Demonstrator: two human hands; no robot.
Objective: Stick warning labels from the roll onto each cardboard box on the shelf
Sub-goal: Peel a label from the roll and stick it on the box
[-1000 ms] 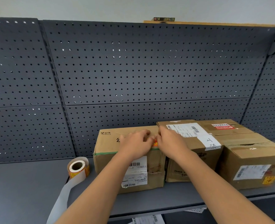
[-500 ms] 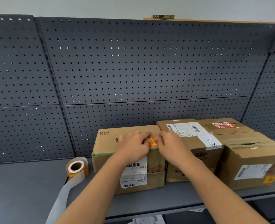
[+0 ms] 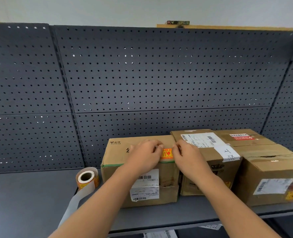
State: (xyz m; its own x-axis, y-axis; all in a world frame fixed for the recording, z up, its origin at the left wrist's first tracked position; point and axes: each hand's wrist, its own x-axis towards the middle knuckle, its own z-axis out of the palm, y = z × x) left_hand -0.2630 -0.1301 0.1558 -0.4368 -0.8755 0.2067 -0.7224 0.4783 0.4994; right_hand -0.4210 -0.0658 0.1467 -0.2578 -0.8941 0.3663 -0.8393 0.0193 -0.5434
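Note:
Three cardboard boxes stand side by side on the grey shelf. An orange-red warning label lies on top of the left box, near its front right edge. My left hand rests on the box top just left of the label, fingers touching its left edge. My right hand touches the label's right edge. The middle box has white shipping labels. The right box carries a yellow sticker low on its front. The label roll lies left of the boxes.
A strip of white backing paper trails from the roll over the shelf's front edge. A dark pegboard wall rises behind the boxes. Papers show on a lower level beneath the shelf edge.
My hands have drawn slightly apart across the left box top, uncovering more of the warning label between them. The boxes and roll stay put.

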